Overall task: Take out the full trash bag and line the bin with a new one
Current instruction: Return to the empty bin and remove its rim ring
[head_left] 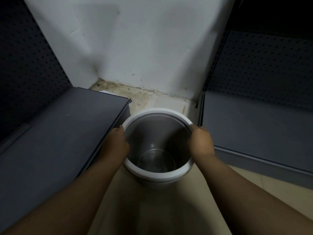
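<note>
Head camera showed left grip [118,141] and right grip [200,141] clasping opposite sides of the bin [157,173]. It seemed unlined in the dimness, probably held steady for lining.

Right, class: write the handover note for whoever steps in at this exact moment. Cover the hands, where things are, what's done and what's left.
Left hand: grips the left side of the bin's rim.
Right hand: grips the right side of the rim.
Bin: upright on the floor in the corner, between the left shelf and the right shelf.
Done: the full bag seems to be out, as there is no trash inside.
Left: no new bag is in view and I can't make out a liner, so fit one.
</note>
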